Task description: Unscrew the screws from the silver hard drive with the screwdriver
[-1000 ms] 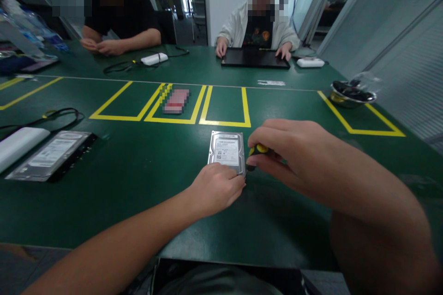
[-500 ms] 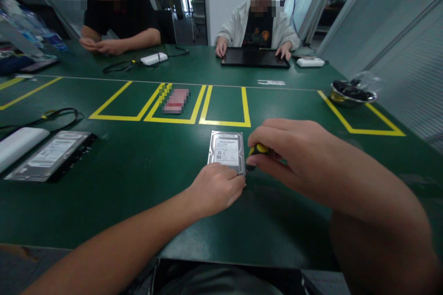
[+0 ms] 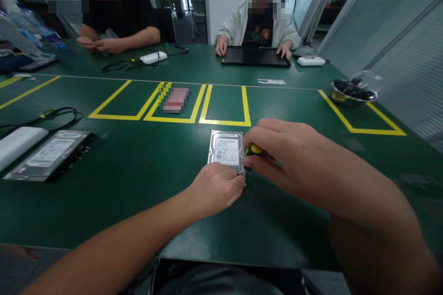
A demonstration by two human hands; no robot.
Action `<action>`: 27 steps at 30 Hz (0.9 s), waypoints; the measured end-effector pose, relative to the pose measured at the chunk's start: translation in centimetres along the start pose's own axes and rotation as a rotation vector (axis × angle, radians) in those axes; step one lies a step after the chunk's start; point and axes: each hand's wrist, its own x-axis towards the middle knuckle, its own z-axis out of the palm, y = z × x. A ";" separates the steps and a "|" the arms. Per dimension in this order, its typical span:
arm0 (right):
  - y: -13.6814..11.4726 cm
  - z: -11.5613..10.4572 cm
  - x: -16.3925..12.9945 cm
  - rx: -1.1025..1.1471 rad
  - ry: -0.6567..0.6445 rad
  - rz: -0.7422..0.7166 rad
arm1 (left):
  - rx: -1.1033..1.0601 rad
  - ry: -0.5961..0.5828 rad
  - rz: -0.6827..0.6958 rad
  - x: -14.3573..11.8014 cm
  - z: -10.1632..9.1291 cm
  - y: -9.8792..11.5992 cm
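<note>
To work the screwdriver (image 3: 255,150) well at the side of the hard drive (image 3: 226,150), the drive probably wants firm, even pressure from one hand while the tool meets it squarely; at a slant it could slip, scratch the metal or catch the fingers just beside it. Small turns from the fingertips, with a steady push along the shaft, look wiser than big twists of the wrist (the tip is hidden, so whether it is seated in anything I cannot tell).

The hard drive lies label side up on the worktop (image 3: 145,161), with a yellow tape box (image 3: 224,123) at its twelve o'clock. At six o'clock the left hand (image 3: 218,189) grips its near end, fingers curled over it. At three o'clock the right hand (image 3: 273,150) pinches the screwdriver handle between thumb and fingers, its lower end at the drive's four o'clock. Neither hand is spread open. Well apart at nine o'clock lies a second drive (image 3: 48,154), beside a white box (image 3: 22,145)
</note>
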 end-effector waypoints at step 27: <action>-0.1 -0.1 0.0 -0.005 -0.024 0.013 | -0.015 -0.003 0.000 0.2 -0.1 0.0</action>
